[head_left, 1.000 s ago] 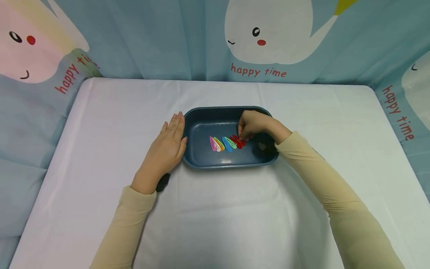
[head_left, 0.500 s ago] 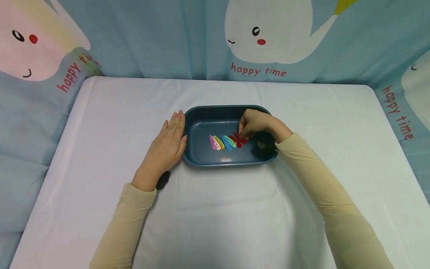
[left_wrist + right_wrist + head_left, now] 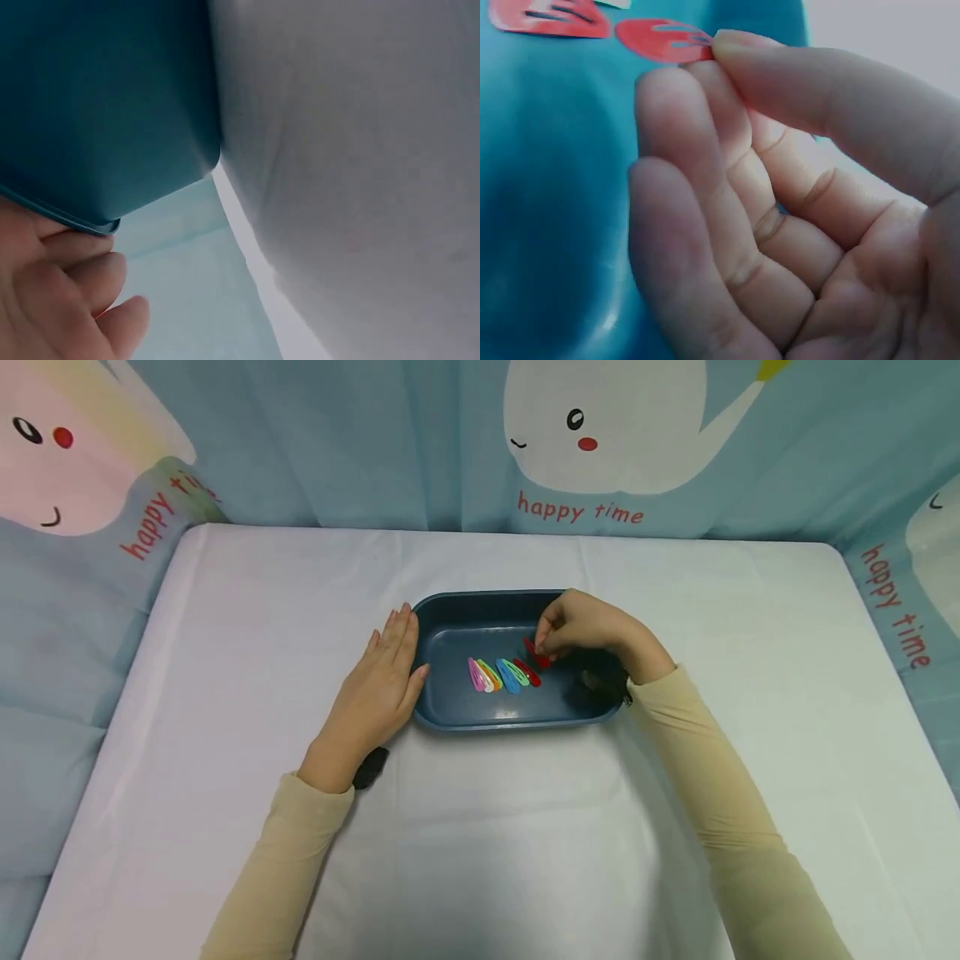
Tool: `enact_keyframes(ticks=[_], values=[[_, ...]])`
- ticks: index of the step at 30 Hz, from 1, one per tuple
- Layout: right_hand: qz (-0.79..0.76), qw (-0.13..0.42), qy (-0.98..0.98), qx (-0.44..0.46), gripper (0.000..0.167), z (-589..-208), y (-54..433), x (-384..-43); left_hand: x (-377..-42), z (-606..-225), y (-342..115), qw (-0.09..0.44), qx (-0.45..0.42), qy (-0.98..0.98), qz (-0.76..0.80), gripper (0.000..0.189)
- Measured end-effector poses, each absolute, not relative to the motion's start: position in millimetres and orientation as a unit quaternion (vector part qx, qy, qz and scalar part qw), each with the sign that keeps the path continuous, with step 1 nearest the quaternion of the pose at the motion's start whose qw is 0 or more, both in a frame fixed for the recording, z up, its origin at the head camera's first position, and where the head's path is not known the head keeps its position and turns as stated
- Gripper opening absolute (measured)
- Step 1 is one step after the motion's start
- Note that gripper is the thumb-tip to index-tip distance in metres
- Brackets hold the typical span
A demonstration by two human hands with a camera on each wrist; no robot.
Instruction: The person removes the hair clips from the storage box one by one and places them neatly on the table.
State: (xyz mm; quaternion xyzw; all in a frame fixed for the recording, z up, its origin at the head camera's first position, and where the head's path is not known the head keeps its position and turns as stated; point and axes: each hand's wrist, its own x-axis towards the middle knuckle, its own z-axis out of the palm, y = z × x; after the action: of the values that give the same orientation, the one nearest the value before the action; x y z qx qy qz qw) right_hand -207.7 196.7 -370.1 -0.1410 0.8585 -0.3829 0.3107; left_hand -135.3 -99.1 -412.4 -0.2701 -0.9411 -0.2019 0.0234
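The right hand pinches a red snap hair clip by one end, thumb against finger, inside the tray, toward its right edge; whether the clip touches the tray is hard to tell. So small a hold could let it pivot or slip, knocking the neighbouring second red clip askew in the row of coloured clips. The left hand, fingers straight along the tray's left edge, grasps nothing; too firm a push there might slide the tray.
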Motion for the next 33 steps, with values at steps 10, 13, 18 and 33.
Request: enact_keyframes(ticks=[10, 13, 18, 33], values=[[-0.468, 0.249, 0.835, -0.145, 0.009, -354.3, 219.3, -194.6, -139.1, -417.5, -97.3, 0.044, -0.273, -0.932, -0.234, 0.059], [-0.485, 0.227, 0.833, -0.141, 0.012, -350.3, 225.7, -190.4, -141.6, -416.9, -97.0, 0.048, -0.276, -0.930, -0.237, 0.058], [-0.507, 0.197, 0.828, -0.136, 0.012, -347.1, 235.2, -185.7, -144.1, -416.8, -97.6, 0.054, -0.276, -0.930, -0.237, 0.058], [-0.521, 0.184, 0.828, -0.093, 0.015, -355.3, 253.6, -181.3, -139.8, -422.1, -98.1, 0.050, -0.274, -0.930, -0.240, 0.058]])
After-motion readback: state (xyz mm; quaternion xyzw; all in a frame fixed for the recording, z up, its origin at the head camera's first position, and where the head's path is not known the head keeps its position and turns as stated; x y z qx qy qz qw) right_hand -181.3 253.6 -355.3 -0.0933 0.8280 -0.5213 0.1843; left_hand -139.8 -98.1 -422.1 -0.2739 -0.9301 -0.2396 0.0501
